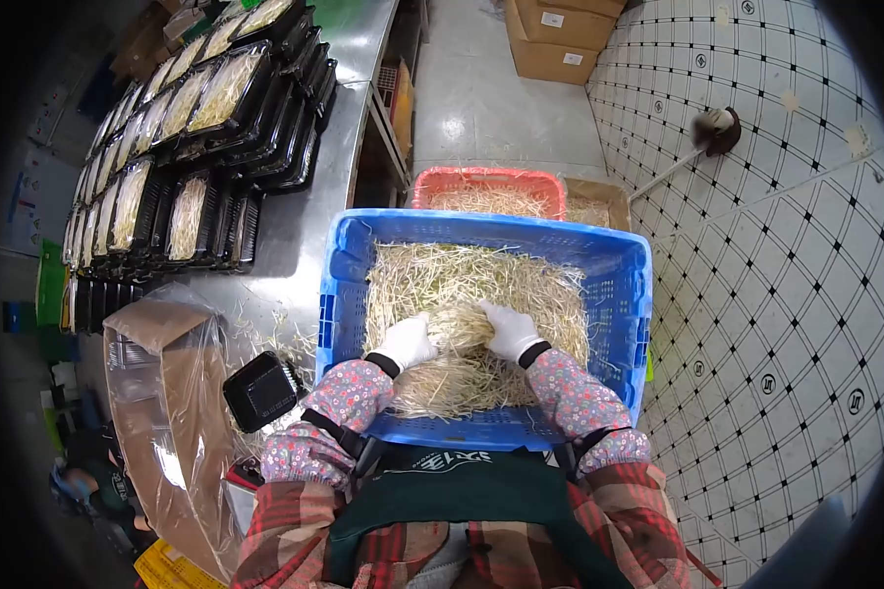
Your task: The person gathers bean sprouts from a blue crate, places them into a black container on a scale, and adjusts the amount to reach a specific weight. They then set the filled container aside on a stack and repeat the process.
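A heap of pale, thin, straw-coloured sprouts (452, 270) fills much of a blue plastic crate (491, 229) in front of me. My left hand (409, 344), in a white glove, has its fingers curled into the sprouts left of the middle. Facing it, my white-gloved right hand (511, 331) grips the same loose bundle from the other side. The bundle lies between the two hands, and some fingertips are hidden in it. An unfilled black plastic tray (262, 392) sits tilted on the metal table, left of the crate.
Stacks of filled black trays (231, 93) stand on the metal table (290, 231) at left, near a clear plastic bag (172, 412) of brown trays or sheets. Behind the crate is a red basket (442, 175) of sprouts. Cardboard boxes (560, 39) and a long-handled tool (673, 172) lie beyond.
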Motion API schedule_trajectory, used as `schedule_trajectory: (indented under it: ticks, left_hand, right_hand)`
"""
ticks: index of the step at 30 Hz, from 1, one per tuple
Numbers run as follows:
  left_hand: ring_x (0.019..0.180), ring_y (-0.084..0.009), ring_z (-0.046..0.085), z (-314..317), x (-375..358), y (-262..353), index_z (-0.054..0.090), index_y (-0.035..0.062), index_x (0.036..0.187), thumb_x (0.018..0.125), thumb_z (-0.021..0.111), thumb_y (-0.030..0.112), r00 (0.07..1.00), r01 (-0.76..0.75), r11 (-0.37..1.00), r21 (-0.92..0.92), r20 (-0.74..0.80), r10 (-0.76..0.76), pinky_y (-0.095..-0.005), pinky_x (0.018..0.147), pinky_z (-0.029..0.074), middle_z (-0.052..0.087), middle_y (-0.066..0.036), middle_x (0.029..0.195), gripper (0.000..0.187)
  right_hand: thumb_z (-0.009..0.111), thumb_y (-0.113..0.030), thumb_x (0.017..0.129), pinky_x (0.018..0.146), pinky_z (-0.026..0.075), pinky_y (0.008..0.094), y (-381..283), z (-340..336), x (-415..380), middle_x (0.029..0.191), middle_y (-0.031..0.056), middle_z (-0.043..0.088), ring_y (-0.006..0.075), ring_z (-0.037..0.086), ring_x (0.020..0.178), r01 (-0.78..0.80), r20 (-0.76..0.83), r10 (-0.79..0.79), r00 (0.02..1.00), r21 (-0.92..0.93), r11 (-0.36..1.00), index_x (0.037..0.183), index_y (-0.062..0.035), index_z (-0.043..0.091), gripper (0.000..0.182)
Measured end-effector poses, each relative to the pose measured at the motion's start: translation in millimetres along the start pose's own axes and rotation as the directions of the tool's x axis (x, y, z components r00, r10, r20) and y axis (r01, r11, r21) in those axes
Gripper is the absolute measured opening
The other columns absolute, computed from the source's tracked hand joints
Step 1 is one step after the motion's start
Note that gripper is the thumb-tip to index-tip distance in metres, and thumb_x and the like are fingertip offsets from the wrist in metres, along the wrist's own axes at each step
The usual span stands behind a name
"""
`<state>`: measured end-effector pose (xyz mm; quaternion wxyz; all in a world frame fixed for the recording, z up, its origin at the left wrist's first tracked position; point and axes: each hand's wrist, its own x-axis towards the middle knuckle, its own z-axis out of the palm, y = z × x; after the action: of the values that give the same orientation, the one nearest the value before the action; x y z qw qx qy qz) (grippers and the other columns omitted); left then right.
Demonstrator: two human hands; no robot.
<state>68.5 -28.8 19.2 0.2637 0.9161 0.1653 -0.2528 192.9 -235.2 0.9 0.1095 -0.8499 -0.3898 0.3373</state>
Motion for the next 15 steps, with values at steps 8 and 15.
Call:
schedule_trajectory:
  ticks: [8,15]
  left_hand:
    - [0.095,-0.0344,0.065,-3,-55,-27,0.058,0.0074,0.114,0.073,0.074,0.024,0.955,-0.272,0.956,0.107,-0.091,0.282,-0.0423,0.08,0.052,0.065,-0.015,0.104,0.047]
    - [0.123,-0.0316,0.053,1,-73,-7,0.052,0.0102,0.135,0.074,0.076,0.028,0.868,-0.255,0.945,0.204,-0.382,0.317,-0.0371,0.102,0.043,0.059,-0.017,0.126,0.068]
  right_hand:
    - [0.069,-0.038,0.075,0.077,0.053,0.0418,24,-82,-24,0.086,0.0153,0.07,0.0343,0.067,0.085,-0.078,-0.376,0.177,0.909,0.264,0.961,0.103,-0.0145,0.066,0.037]
    - [0.065,-0.076,0.068,0.113,0.022,0.0569,-52,-17,24,0.157,0.0202,0.022,0.0413,0.022,0.143,0.135,0.2,-0.123,0.972,-0.048,0.99,0.154,-0.0096,0.015,0.12]
